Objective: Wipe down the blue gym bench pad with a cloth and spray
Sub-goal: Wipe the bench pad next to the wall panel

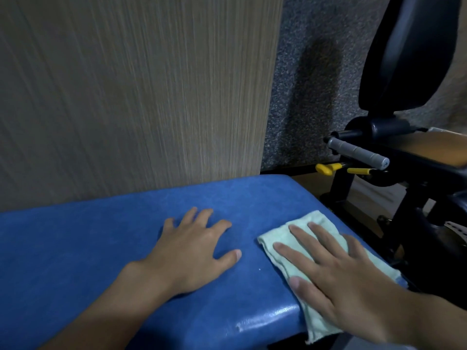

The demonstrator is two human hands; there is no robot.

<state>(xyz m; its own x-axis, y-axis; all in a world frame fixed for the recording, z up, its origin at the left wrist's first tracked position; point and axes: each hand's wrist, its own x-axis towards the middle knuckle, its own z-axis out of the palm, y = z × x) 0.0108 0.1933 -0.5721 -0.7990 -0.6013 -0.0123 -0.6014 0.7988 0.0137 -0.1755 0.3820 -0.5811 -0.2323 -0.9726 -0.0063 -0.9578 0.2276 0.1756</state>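
Observation:
The blue bench pad (88,248) fills the lower part of the view. A pale green cloth (275,241) lies flat on its right end and hangs over the near edge. My right hand (336,281) presses on the cloth with straight, spread fingers. My left hand (192,251) rests flat on the bare pad to the left of the cloth, fingers spread. No spray bottle is in view.
A wood-grain wall panel (126,92) stands right behind the pad. To the right is a black gym machine (404,157) with a grey handle (358,152), yellow levers (328,168) and a dark back pad, close to the bench's right end.

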